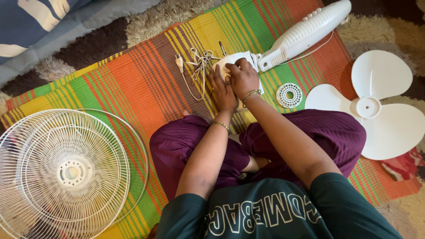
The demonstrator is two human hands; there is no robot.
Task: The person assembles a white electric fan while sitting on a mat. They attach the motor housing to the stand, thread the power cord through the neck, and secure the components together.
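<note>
At your far left two white wire fan grilles [66,172] lie stacked on the striped mat [133,84], which covers a shaggy rug [389,31] on the floor. Further right, near the middle of the mat, a white power cord [197,64] lies bundled with its plug beside it, just left of the white motor housing [234,59] you are working on. Your left hand [222,90] lies flat against the housing's near side, fingers stretched forward and close together, touching it rather than closing round it. Your right hand [242,77] sits on top of the housing, fingers curled down over it in a loose grip; both wrists carry thin bangles. The housing joins the white fan stem [305,33], which runs up and to the right toward the mat's edge. Just right of your right forearm a small round white slotted disc [289,95] lies on the mat. At the far right the white three-bladed fan blade [376,104] rests flat, partly on the mat and partly on the rug.
</note>
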